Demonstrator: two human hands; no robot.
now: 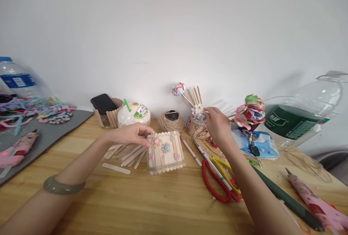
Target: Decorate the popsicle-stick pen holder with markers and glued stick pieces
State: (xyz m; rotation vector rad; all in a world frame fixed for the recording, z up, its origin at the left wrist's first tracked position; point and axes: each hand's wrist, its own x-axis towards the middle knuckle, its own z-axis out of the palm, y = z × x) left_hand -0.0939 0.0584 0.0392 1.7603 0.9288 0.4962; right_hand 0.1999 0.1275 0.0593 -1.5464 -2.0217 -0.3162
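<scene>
Now the stick box (165,151) stands on the tabletop (152,202) near its middle, a small box walled with pale craft sticks and dotted with flower and heart stickers. The left hand (130,134) reaches in from the box's left, and its fingertips (145,141) pinch the box's upper left corner. A green bangle (63,187) sits on that wrist.

The right hand (217,125) is up and to the right of the box, well apart from the left, fingers curled around a thin stick that bears a white paper flower (198,107); the stick's lower end sits in a jute-wrapped jar (198,128) just behind the box's right side.

Loose craft sticks (127,153) lie fanned out just left of the box. Behind it are a twine ball (171,120) and a white coconut-shaped cup (133,114), and further left a stick holder with a phone (103,103) in it. Right of the box lie pens (190,151), then red scissors (216,186) and yellow scissors (224,168). Far right of the box lies a big water bottle (299,119) on its side, with a paper bouquet (248,111) near it.
</scene>
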